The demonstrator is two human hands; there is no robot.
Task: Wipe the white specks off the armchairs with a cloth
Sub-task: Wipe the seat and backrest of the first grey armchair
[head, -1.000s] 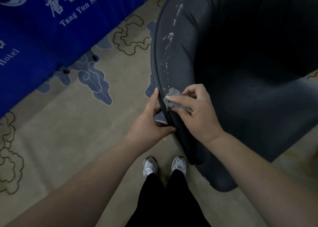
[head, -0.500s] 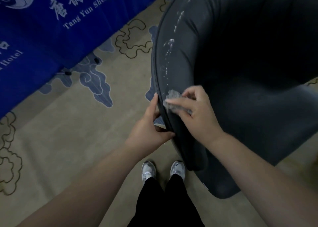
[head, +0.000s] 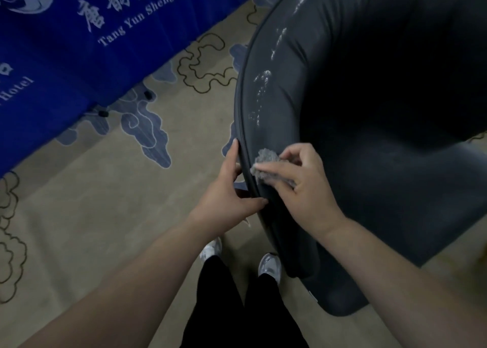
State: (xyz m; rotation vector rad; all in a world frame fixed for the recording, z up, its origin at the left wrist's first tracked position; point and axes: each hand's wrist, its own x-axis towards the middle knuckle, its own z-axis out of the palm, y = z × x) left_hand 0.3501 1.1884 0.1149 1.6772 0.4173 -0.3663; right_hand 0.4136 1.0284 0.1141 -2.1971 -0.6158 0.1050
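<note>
Nearest the camera, at the bottom centre of the frame, stand the person's dark trousers (head: 237, 308) and pale trainers (head: 268, 267) on a beige carpet (head: 105, 215) with blue cloud motifs.

Above them, at mid-frame, the left hand (head: 226, 189) grips the piped outer edge of the dark grey armchair (head: 369, 136): fingers lie up the outer face, thumb curled across onto the rim. Judged as bracing.

Just to its right, the right hand (head: 303, 181) pinches a small grey cloth (head: 263, 164) and presses it on the inner face of the chair's arm, close to the piping. The forefinger lies across the cloth; the other fingers are curled behind it.

The white specks (head: 263, 84) form a thin broken trail that begins a little above the cloth and runs up the padded rim toward the top of the frame, bending right near the upper edge. The trail's long axis follows the curve of the rim. The right hand, with the cloth, is the nearer. The stretch of rim below the cloth shows no specks, so most of this arm appears still unwiped.

Farthest, at upper left, hangs a blue hotel banner (head: 79, 44) with white lettering.
</note>
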